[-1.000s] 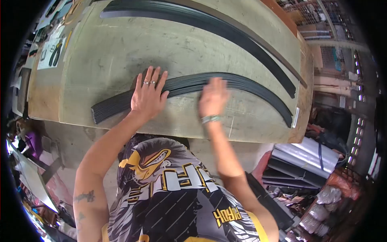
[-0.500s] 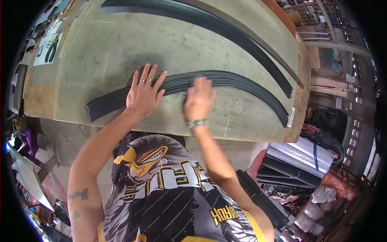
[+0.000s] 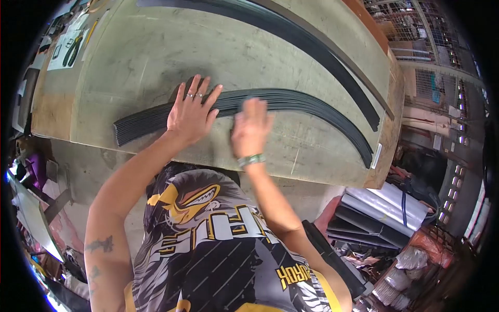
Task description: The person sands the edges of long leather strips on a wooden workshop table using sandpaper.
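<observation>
A bundle of long, thin black strips (image 3: 306, 104) lies side by side on the worktable (image 3: 156, 52), bowed in the fisheye view. My left hand (image 3: 191, 113), with rings on two fingers, rests flat across the bundle's left half, fingers spread. To its right, my right hand (image 3: 251, 130) is over the lower edge of the strips near their middle. It is smeared by motion, but its fingers look stretched out. Beneath both hands, part of the bundle is hidden. The left ends of the strips (image 3: 118, 134) sit nearly even.
Farther back lies a second long black bundle (image 3: 312, 49) with a grey-brown bar (image 3: 358, 70) along it. Pliers (image 3: 73, 52) rest on white paper at the left. A small white piece (image 3: 376, 156) is by the right table edge. Silver rolls (image 3: 387, 205) stand below right.
My right hand has shifted slightly left along the strips, closer to my left hand. My left hand stays flat on the bundle. The whole view has turned a little.
</observation>
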`<action>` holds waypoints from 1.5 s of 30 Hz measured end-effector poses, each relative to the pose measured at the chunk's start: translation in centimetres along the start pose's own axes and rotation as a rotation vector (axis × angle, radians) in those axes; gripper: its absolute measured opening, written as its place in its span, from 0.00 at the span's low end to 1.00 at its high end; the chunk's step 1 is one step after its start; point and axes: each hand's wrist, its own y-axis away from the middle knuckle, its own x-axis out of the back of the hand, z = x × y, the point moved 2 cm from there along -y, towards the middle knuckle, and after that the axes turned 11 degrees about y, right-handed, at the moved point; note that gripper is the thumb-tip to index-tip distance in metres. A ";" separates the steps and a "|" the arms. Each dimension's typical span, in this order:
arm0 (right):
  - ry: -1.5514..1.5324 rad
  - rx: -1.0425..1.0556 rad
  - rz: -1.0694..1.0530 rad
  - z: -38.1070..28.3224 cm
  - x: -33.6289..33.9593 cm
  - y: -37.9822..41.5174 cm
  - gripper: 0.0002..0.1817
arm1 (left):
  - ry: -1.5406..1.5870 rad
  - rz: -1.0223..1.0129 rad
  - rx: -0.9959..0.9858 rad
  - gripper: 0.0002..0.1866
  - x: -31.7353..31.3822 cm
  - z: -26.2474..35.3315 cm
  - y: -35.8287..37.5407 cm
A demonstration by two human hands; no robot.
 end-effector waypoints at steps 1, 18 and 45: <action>-0.091 0.103 -0.071 -2.5 0.8 1.1 0.26 | 0.000 0.006 -0.008 0.36 0.1 -0.1 0.1; 0.311 0.175 0.059 6.1 1.3 -1.3 0.24 | 0.021 -0.007 -0.003 0.36 0.0 -0.3 -0.2; 0.015 -0.063 0.048 2.4 -0.7 -1.9 0.27 | -0.066 -0.001 0.022 0.35 0.2 0.5 -0.6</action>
